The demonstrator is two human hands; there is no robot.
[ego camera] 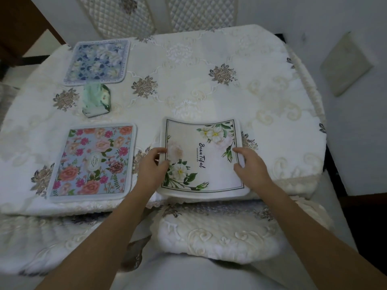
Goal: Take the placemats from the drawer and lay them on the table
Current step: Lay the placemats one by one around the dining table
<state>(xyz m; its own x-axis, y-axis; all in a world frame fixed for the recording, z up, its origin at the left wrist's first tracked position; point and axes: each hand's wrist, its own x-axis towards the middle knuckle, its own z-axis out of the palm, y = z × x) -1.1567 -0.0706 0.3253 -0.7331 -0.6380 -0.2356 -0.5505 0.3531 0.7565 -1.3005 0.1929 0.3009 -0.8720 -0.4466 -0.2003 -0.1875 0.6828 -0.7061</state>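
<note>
Placemat [201, 158], white with flowers, on tabletop [188, 80] near front edge, gripped at both sides by left hand [152, 166] and right hand [249, 164] fingers. Probably being laid down; next, flattened and released. Two others already laid.

The left hand [154, 164] covers part of the white mat's [202, 155] left edge, the right hand [250, 164] part of its right edge. Small print beside "Beautiful" is too tiny to read. The blue mat's [97, 61] border lettering is blurred. Both forearms are cut off by the bottom edge.
</note>
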